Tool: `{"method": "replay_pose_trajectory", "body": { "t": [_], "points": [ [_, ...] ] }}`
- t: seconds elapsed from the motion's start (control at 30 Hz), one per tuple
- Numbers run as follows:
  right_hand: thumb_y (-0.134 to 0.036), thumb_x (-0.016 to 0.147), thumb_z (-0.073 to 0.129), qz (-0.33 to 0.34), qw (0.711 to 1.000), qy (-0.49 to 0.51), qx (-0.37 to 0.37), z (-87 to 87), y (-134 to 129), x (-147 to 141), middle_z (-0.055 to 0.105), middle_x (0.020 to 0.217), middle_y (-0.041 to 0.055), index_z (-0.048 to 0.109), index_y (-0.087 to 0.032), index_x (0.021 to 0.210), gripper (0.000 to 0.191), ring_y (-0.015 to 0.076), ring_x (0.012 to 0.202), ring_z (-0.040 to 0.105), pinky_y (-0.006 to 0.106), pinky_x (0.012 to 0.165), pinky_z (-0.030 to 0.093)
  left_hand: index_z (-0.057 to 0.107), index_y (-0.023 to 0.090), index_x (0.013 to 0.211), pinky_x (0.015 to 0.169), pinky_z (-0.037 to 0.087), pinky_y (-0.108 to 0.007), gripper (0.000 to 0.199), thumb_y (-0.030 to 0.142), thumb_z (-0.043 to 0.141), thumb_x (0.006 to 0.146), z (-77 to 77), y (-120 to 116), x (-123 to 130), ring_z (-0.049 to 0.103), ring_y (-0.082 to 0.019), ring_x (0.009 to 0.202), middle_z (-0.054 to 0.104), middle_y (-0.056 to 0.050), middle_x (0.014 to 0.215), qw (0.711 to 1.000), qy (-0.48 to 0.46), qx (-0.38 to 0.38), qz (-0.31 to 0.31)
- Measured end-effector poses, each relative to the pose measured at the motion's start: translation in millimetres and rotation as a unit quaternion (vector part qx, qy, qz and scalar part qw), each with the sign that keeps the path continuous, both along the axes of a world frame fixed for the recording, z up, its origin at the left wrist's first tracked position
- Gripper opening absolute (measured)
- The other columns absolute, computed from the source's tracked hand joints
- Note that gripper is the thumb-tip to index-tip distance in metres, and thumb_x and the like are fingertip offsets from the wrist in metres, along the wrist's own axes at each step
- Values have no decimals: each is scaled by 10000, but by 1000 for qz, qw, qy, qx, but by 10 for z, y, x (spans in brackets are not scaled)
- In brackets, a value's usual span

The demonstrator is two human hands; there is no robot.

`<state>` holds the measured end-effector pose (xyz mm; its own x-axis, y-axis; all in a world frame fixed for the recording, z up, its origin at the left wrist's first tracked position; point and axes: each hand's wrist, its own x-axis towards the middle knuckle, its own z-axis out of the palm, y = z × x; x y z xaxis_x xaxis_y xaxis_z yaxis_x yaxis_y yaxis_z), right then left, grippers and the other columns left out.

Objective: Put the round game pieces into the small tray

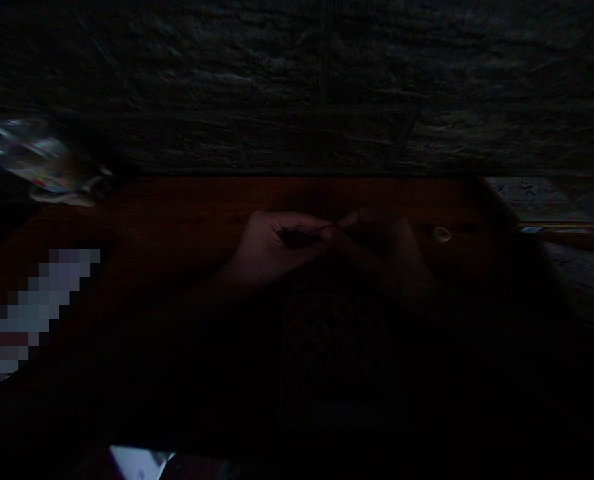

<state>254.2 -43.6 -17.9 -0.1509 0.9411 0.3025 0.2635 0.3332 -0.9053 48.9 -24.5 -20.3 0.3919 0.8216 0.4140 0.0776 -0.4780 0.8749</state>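
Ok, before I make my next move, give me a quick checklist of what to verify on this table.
1. Light: not ok; the wooden tabletop is very dark, most of all nearest you.
2. Hands brought together: ok; the left hand and right hand meet at the fingers.
3. Something between the fingers: cannot tell; too dark.
4. Small round disc in sight: ok; it lies on the tabletop beyond the right hand, apart from it.
5. Panel with rows of circles readable: not ok; only faint outlines show.
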Motion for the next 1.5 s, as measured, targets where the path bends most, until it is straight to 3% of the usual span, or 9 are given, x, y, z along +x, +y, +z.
{"method": "replay_pose_trajectory", "body": {
  "t": [0.17,0.33,0.5,0.8,0.97,1.13,1.27,1.5],
  "points": [
    [-534,859,880,36,998,50,-10,-4,17,5,784,787,16,762,-216,803,344,178,711,716,313,682,566,848,188,1023,790,666,-278,238,229,925,803,-7,25,11,832,-205,858,863,-54,957,1000,-6,-5,-1],
    [-533,879,863,64,995,71,-38,7,16,11,788,790,20,772,-221,830,330,176,697,722,314,669,571,871,223,989,847,678,-316,196,263,935,808,-4,12,9,839,-218,893,870,-49,1006,998,-28,-46,18],
    [-519,899,850,82,993,77,-22,-7,10,11,820,873,30,786,-231,890,295,199,791,769,341,756,619,885,238,976,874,678,-323,196,284,951,797,31,-6,-7,841,-226,918,870,-48,1031,997,-33,-62,42],
    [-431,825,929,75,992,101,-28,-48,10,-5,825,895,27,786,-222,913,269,184,765,761,335,743,621,887,229,978,794,669,-300,169,357,893,867,61,-42,0,838,-224,872,871,-54,992,997,7,-1,81],
    [-459,767,961,44,995,90,-29,-24,-3,-12,814,843,28,752,-224,815,318,196,734,749,337,682,603,878,218,1021,793,650,-272,156,335,790,968,76,-51,-19,834,-206,881,871,-54,992,996,48,39,59],
    [-532,794,931,41,994,92,-34,-24,-8,-12,801,808,27,746,-229,804,355,190,703,731,332,655,596,852,204,1105,822,658,-279,195,205,800,917,82,-48,-49,836,-212,939,867,-65,1063,995,63,67,29],
    [-583,819,898,57,994,90,-23,-29,1,-13,797,798,26,746,-226,806,388,183,703,730,333,680,610,828,194,1122,823,670,-293,261,187,858,862,49,-55,-16,836,-202,888,867,-65,1013,999,21,37,5],
    [-565,915,815,88,990,102,-36,-7,-1,-12,793,791,21,765,-217,843,359,169,699,729,310,683,593,841,201,982,753,683,-323,291,397,950,797,52,-43,27,829,-220,786,865,-56,909,998,-5,-43,52]
  ]
}}
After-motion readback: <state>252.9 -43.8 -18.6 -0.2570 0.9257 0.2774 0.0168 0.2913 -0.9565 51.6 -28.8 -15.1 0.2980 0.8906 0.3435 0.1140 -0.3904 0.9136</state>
